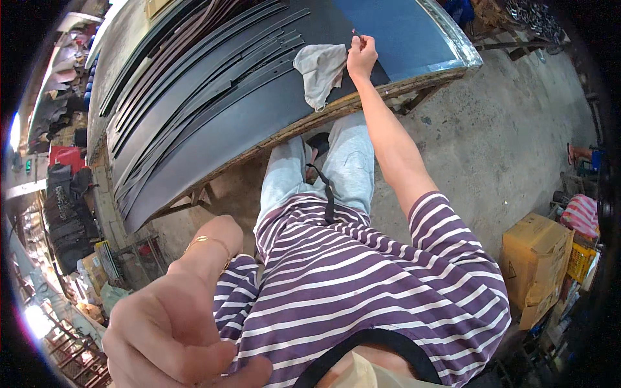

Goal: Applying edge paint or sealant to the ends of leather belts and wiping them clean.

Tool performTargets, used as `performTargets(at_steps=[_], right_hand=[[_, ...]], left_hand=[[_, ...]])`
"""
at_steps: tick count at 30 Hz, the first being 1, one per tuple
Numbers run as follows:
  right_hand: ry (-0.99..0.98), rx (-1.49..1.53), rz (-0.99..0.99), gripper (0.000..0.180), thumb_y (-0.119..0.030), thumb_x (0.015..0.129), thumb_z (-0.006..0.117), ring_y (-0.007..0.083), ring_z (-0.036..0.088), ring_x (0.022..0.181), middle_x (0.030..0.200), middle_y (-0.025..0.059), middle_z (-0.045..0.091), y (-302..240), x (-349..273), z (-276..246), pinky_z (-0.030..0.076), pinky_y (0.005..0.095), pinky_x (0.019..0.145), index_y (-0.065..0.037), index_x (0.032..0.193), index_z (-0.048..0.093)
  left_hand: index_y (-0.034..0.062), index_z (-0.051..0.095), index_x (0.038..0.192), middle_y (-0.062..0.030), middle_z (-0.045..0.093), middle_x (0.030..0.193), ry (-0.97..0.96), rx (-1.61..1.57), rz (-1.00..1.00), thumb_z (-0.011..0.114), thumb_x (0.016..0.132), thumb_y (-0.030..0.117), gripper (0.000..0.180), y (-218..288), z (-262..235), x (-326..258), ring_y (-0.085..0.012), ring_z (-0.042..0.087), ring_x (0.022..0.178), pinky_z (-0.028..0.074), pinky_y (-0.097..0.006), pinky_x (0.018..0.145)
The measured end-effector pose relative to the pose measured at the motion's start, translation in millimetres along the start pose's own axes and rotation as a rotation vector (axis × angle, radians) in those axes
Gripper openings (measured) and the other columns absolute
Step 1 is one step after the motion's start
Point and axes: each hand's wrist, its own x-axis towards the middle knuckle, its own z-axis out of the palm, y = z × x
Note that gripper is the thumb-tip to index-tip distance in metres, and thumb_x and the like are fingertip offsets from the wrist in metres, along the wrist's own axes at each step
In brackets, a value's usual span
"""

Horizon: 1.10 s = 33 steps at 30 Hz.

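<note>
My right hand (362, 57) is raised over the table's near edge, its thumb and fingers pinched together. A small dark thing (355, 33) pokes out at the fingertips, too small to name. Just left of that hand, a crumpled off-white cloth (320, 70) lies on the dark sheet material (259, 110) and hangs toward the edge. Close to the camera at the lower left is my left hand (171, 333), a thin bracelet on its wrist. Its fingers are loosely bent, with gaps between them, and nothing shows in them. The picture's lower edge cuts off part of it.
Long dark cut strips (220, 90) lie across the left side of the table. A blue panel with a shiny taped border (414, 39) covers its right end. On the concrete floor at right stands a cardboard box (535, 265). Black material (68, 207) is heaped at left.
</note>
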Motion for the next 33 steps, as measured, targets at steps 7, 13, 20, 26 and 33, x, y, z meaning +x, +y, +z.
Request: performTargets(at_steps=[7,13,20,26,33], right_hand=[[0.009,0.02,0.002,0.022,-0.018,0.095,0.062,0.0296,0.065,0.074,0.081,0.0154,0.067,4.3,1.4,6.3,0.051,0.0404,0.07,0.003,0.1,0.06],[-0.024,0.046,0.007,0.023,-0.021,0.096,0.063,0.0233,0.06,0.066,0.075,0.0112,0.062,6.0,0.6,11.5,0.049,0.0373,0.065,0.002,0.097,0.058],[-0.105,0.039,0.077,0.021,-0.018,0.098,0.061,0.0186,0.055,0.064,0.073,0.0094,0.058,-15.2,-5.2,9.3,0.046,0.0343,0.061,0.002,0.097,0.056],[-0.133,-0.032,0.106,0.019,-0.017,0.099,0.06,0.0129,0.05,0.06,0.07,0.0046,0.054,-15.3,-14.1,-0.6,0.042,0.0302,0.056,0.002,0.099,0.055],[-0.136,0.042,0.149,0.018,-0.016,0.101,0.058,0.0077,0.053,0.062,0.072,0.002,0.056,-18.3,-14.0,0.2,0.042,0.0247,0.055,0.002,0.102,0.054]], left_hand=[[0.0236,0.045,0.123,0.001,0.071,0.104,0.167,-0.282,0.244,0.047,0.093,0.045,0.037,-37.0,-24.0,1.4,-0.0113,0.059,0.053,0.048,-0.03,0.049],[0.0062,0.062,0.1,0.0025,0.049,0.07,1.007,-0.303,-0.186,0.058,0.096,0.025,0.02,-173.9,-93.9,-36.3,-0.0083,0.041,0.056,0.036,-0.023,0.054],[0.0023,0.071,0.097,-0.018,0.071,0.097,0.328,1.112,-0.95,0.069,0.086,0.035,0.035,-501.0,-188.2,-121.1,-0.0336,0.068,0.093,0.053,-0.044,0.083],[-0.0006,0.057,0.12,-0.0175,0.057,0.12,0.328,1.508,-1.093,0.076,0.078,0.05,0.068,-602.1,-169.1,-124.1,-0.0354,0.049,0.118,0.044,-0.051,0.093],[-0.0013,0.055,0.115,-0.0191,0.053,0.121,0.416,1.486,-1.229,0.074,0.077,0.055,0.07,-636.3,-173.1,-122.7,-0.0371,0.045,0.12,0.043,-0.053,0.093]])
